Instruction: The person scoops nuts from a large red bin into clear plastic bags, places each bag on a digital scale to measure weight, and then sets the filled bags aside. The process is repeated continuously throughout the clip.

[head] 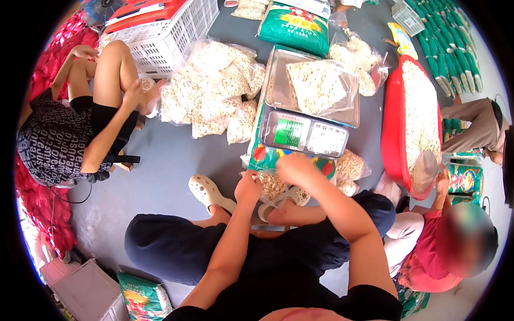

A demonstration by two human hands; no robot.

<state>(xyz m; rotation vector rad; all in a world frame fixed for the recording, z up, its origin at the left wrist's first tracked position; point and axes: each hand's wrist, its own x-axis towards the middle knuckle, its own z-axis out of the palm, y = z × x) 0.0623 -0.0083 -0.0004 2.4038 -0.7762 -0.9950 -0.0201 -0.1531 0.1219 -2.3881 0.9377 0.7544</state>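
Between my knees hangs a clear plastic bag [272, 185] of pale, seed-like pieces. My left hand [247, 188] is closed on its upper left edge. My right hand [296, 170], blurred, is at the bag's upper right; whether its fingers grip anything is unclear. Just beyond the hands is a digital scale [303, 134] with a lit green display. On the scale's steel pan [277, 90] rests another clear bag [317, 86] of the same pieces. Green printed packaging [263, 158] lies under the scale. To the right of my right hand sit more filled bags [350, 166].
Filled clear bags [213, 86] are heaped left of the scale, beside a white plastic crate [168, 44]. A red tub [391, 116] of loose pieces stands right. People sit on both sides; the right one's hand [442, 180] is at the tub. A green sack [295, 30] lies ahead.
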